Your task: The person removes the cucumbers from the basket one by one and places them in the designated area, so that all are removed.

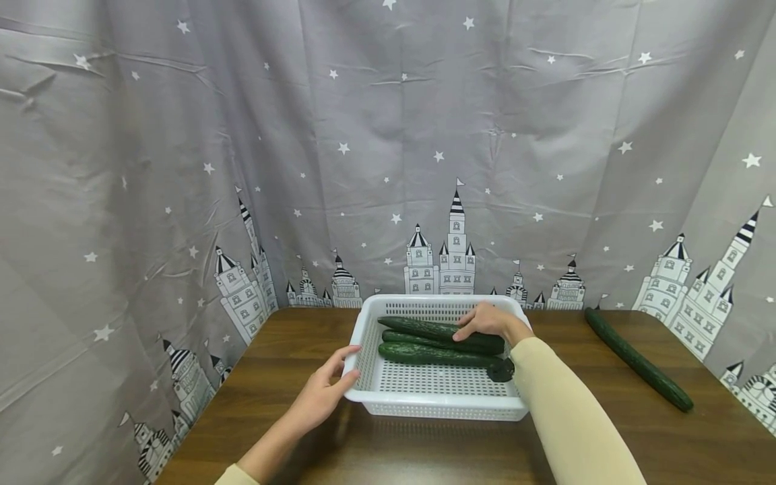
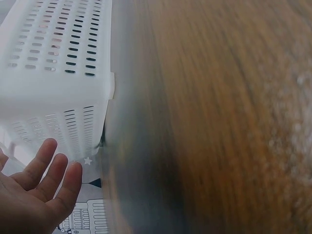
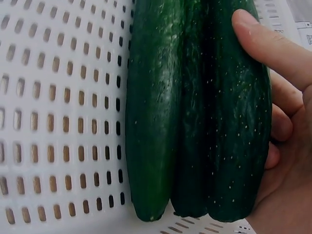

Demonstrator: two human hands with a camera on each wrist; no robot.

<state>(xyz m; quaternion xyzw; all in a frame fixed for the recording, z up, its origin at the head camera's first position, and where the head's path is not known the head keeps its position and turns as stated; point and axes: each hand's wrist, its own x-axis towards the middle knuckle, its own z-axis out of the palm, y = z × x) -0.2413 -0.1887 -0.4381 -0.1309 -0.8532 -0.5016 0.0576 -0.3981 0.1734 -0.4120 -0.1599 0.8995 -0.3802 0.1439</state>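
The white perforated basket (image 1: 445,399) stands on the wooden table (image 1: 448,455), toward its far edge, and contains three cucumbers laid lengthwise from left to right. The far cucumber (image 1: 421,329), middle cucumber (image 1: 401,338) and near cucumber (image 1: 433,354) lie side by side; this parallel arrangement probably suits the basket's longer dimension and limits rolling. The right hand (image 1: 490,319) grips the far cucumber near its right end, the thumb on top and the other fingers curled around the far side; this hold likely allows alignment against the neighbouring pieces. The left hand (image 1: 320,394) is at the basket's left rim, fingers spread and loosely bent, not clenched; its position suggests steadying, although firm contact cannot be confirmed. A loose cucumber (image 1: 638,360) lies diagonally on the table, right of the basket and well apart from it, its far end near the curtain (image 1: 364,135). Inside the basket, a strip of perforated floor shows between the near cucumber and the near wall, so lateral clearance is greatest on that side. Clearance behind the far cucumber is narrower and partly occupied by the right hand. The raised rim bounds all sideways movement; lifting appears unobstructed from above.
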